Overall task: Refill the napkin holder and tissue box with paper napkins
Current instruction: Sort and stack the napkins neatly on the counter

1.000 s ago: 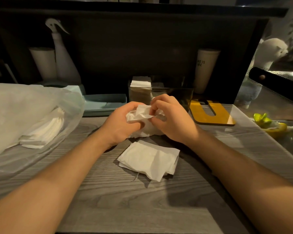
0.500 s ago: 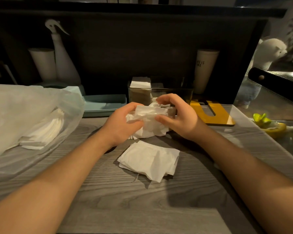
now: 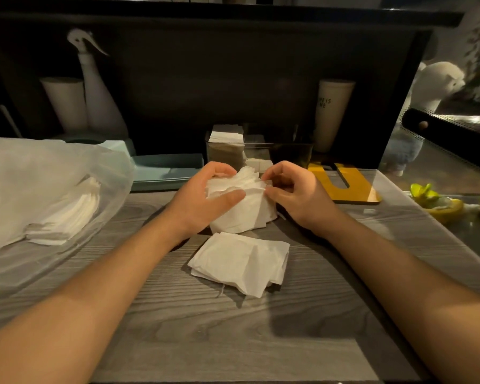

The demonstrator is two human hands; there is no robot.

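- Head view: both hands meet over a bundle of paper napkins (image 3: 244,209) standing on the grey wood-grain counter (image 3: 178,328), just in front of the clear napkin holder (image 3: 261,155).
- The left hand (image 3: 205,198) wraps the bundle's left side, thumb laid across the near face and fingers curled over the top edge; it is closed on the paper.
- The right hand (image 3: 291,192) sits at the bundle's right edge with the fingers curled narrow, thumb and fingertips pinching the top sheets where they fan apart.
- The bundle stands on edge, its fanned top running left to right between the two hands, so its long side lies roughly parallel to the holder's front wall.
- The holder lies straight beyond the bundle, away from the person; a small stack already stands in its left end, and the rest of it looks mostly unfilled, though the dark makes that hard to judge.
- Judged from this, the coming move is a short lift forward and down into the holder's open part. Both hands are about equally near it; the right is nearer the emptier end.
- A second, flat stack of napkins (image 3: 241,263) lies on the counter nearer the person, touching neither hand.
- More napkins sit inside a clear plastic bag (image 3: 47,189) well to the left.
- No tissue box can be clearly made out.
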